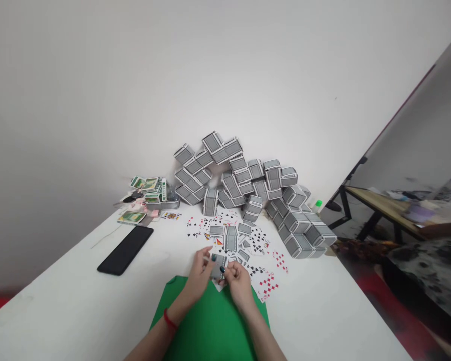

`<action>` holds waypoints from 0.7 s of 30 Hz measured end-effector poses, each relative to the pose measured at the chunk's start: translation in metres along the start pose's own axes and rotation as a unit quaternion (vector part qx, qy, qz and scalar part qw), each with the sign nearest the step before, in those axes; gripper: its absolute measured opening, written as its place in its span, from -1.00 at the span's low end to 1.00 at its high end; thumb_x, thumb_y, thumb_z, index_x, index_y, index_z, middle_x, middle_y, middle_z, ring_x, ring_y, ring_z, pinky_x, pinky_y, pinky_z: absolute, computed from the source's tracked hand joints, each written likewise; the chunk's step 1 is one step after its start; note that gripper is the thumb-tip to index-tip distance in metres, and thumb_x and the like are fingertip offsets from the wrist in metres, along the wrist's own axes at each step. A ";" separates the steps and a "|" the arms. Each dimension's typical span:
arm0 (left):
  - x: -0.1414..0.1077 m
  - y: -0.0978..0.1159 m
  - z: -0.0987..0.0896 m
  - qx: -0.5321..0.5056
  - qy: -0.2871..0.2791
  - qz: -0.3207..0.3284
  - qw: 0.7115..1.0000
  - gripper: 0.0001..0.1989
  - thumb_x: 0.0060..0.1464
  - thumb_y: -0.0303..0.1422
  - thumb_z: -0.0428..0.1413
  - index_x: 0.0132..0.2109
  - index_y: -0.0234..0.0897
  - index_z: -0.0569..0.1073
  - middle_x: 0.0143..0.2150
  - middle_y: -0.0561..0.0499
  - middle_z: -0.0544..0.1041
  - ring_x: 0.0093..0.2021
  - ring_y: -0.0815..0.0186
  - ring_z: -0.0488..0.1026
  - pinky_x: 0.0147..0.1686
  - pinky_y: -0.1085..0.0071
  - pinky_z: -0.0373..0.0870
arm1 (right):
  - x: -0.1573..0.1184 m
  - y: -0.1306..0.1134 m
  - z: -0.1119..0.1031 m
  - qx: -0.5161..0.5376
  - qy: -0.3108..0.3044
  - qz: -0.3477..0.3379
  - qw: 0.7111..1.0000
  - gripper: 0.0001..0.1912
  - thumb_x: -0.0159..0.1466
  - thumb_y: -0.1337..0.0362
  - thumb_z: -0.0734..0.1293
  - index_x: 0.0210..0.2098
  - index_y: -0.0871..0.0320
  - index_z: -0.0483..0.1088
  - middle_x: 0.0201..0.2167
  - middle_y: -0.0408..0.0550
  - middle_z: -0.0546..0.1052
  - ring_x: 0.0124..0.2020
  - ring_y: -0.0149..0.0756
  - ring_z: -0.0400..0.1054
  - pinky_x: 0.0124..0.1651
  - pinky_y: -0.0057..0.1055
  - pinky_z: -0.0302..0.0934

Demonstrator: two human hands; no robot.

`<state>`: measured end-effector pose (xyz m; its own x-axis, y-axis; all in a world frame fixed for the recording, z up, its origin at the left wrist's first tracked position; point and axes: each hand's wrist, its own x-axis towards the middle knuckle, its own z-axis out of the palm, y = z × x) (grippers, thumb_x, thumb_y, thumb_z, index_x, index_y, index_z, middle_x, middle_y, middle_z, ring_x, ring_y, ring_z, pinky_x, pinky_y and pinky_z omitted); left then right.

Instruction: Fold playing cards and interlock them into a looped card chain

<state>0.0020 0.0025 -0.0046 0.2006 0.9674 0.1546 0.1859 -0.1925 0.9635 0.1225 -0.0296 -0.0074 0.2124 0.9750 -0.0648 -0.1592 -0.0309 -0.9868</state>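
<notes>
Between my two hands is a grey-backed playing card [220, 260], close to the near edge of the table. My left hand [201, 271] pinches it from the left, the thumb on its back. On the other side my right hand [238, 282] grips its lower right corner. Whether it is one card or a few together, I cannot tell. Just beyond, more playing cards [230, 239] lie loose, some back up and some face up. Red diamond cards [267, 287] lie to the right of my right hand. A green cloth [210, 321] hangs beneath my forearms.
Box-shaped units of folded cards [210, 200] are stacked against the wall. Another stack [300, 230] stands at the right edge. A black phone [126, 250] lies left, with green card boxes [150, 185] behind it. A person's patterned clothing [428, 271] shows at far right, by another desk [383, 200].
</notes>
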 end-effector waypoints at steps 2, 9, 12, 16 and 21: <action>-0.001 -0.003 0.004 0.053 0.018 -0.035 0.998 -0.72 0.12 -0.22 -0.20 -0.23 -0.30 0.29 -0.40 0.00 0.37 -0.39 0.29 0.36 -0.37 0.35 0.29 | -0.002 0.004 0.004 -0.007 -0.001 0.001 1.000 -0.63 -0.03 -0.02 0.32 -0.54 0.09 0.12 -0.78 -0.31 0.28 -0.75 -0.41 0.22 -0.63 -0.49 0.12; -0.013 0.002 0.013 0.177 0.016 -0.027 0.984 -0.75 0.14 -0.26 -0.29 -0.32 -0.24 0.21 -0.57 0.06 0.32 -0.55 0.26 0.32 -0.53 0.39 0.12 | -0.010 0.012 0.013 -0.071 -0.002 -0.001 0.997 -0.58 0.12 -0.17 0.08 -0.46 0.07 0.10 -0.88 -0.38 0.18 -0.88 -0.46 0.02 -0.80 -0.54 -0.12; -0.016 0.005 0.015 0.183 0.021 -0.017 0.983 -0.79 0.12 -0.26 -0.25 -0.33 -0.23 0.20 -0.54 0.04 0.35 -0.52 0.25 0.36 -0.53 0.41 0.14 | -0.010 0.012 0.012 -0.064 0.000 -0.018 0.998 -0.58 0.11 -0.17 0.10 -0.47 0.08 0.10 -0.87 -0.42 0.10 -0.89 -0.50 -0.02 -0.79 -0.56 -0.18; -0.018 0.009 0.015 0.181 0.023 0.002 0.983 -0.83 0.10 -0.27 -0.20 -0.37 -0.21 0.20 -0.55 0.06 0.36 -0.53 0.27 0.37 -0.52 0.42 0.16 | -0.010 0.007 0.010 -0.050 -0.025 -0.017 0.998 -0.58 0.12 -0.16 0.11 -0.47 0.09 0.14 -0.86 -0.43 0.08 -0.90 -0.53 -0.06 -0.79 -0.56 -0.23; -0.020 0.014 0.014 0.157 0.017 0.020 0.987 -0.83 0.09 -0.28 -0.17 -0.42 -0.19 0.17 -0.61 0.12 0.29 -0.59 0.33 0.31 -0.55 0.45 0.11 | -0.013 -0.004 0.008 -0.037 -0.044 0.012 0.998 -0.55 0.11 -0.17 0.12 -0.52 0.11 0.16 -0.93 -0.38 0.12 -0.91 -0.51 -0.04 -0.80 -0.56 -0.26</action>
<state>0.0143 -0.0220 0.0031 0.1818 0.9619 0.2041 0.4684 -0.2672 0.8421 0.1127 -0.0402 -0.0016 0.1230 0.9894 -0.0777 -0.0900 -0.0668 -0.9937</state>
